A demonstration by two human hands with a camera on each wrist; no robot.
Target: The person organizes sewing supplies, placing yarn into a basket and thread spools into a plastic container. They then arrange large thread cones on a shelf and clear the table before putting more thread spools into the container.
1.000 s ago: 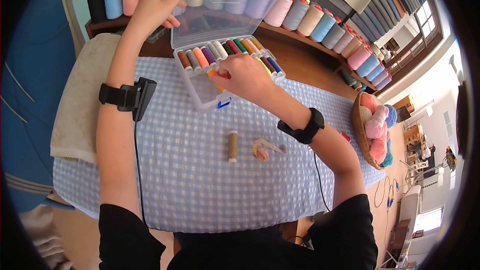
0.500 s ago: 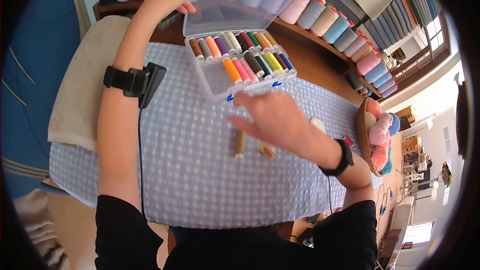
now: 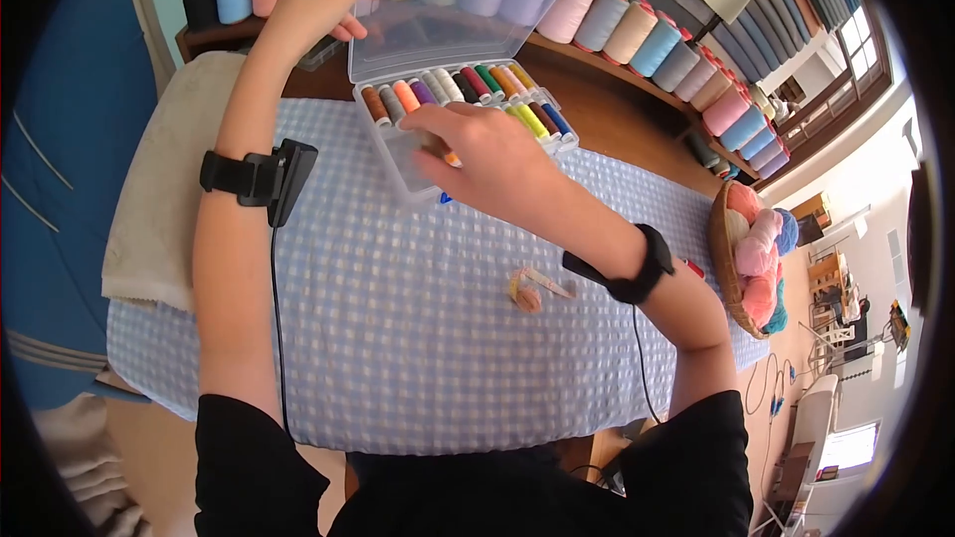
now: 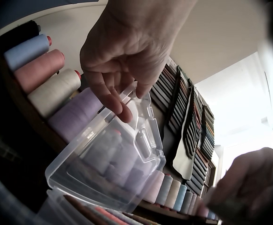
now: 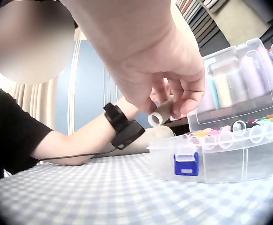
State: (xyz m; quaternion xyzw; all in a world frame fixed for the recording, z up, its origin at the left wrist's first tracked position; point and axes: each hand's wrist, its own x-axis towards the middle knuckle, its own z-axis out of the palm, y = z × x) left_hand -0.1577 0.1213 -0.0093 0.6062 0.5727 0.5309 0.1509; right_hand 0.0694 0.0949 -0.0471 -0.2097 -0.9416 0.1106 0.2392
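Note:
My right hand (image 3: 489, 154) pinches a tan thread spool (image 5: 163, 112) between thumb and fingers, over the front left part of a clear plastic thread box (image 5: 216, 164). Rows of coloured thread spools (image 3: 428, 91) lie in the box; the hand hides part of the front row in the head view. At the back, the box's clear lid (image 3: 438, 45) stands raised. My left hand (image 3: 320, 5) grips this lid at its upper left corner, the thumb and fingers on its edge in the left wrist view. A blue latch (image 5: 186, 164) shows on the box's front.
A small coiled tape measure (image 3: 525, 291) lies on the checked cloth (image 3: 398, 338). To the right stands a basket (image 3: 729, 259) of yarn balls, with a red spool (image 3: 694, 268) beside it. Large thread cones (image 3: 605, 20) line a shelf behind. Folded beige fabric (image 3: 159, 189) is at left.
My right hand came back from the box to the tan spool on the cloth, picked it up and carried it over the box. The left hand stays at the lid.

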